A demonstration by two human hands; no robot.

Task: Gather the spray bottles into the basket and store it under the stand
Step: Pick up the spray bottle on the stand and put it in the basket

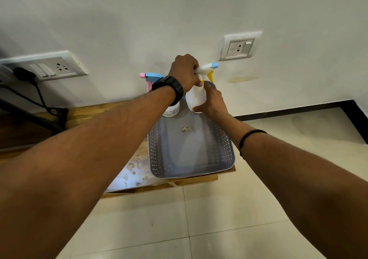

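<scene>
A grey perforated basket (191, 155) sits on a low wooden stand (137, 171) against the wall. Over its far end I hold a white spray bottle (196, 97) with a yellow trigger and blue nozzle. My left hand (184, 72) grips its spray head from above. My right hand (212, 103) wraps the bottle's lower body. A second white bottle (172, 110) with a blue head and pink nozzle stands on the stand just left of the basket, mostly hidden behind my left wrist. The basket holds only a small scrap.
A white wall rises right behind the stand, with a socket plate (240, 46) at the right and a switch plate (53, 67) with a black plug and cable at the left. Pale floor tiles (179, 219) spread in front. Dark furniture stands at the left.
</scene>
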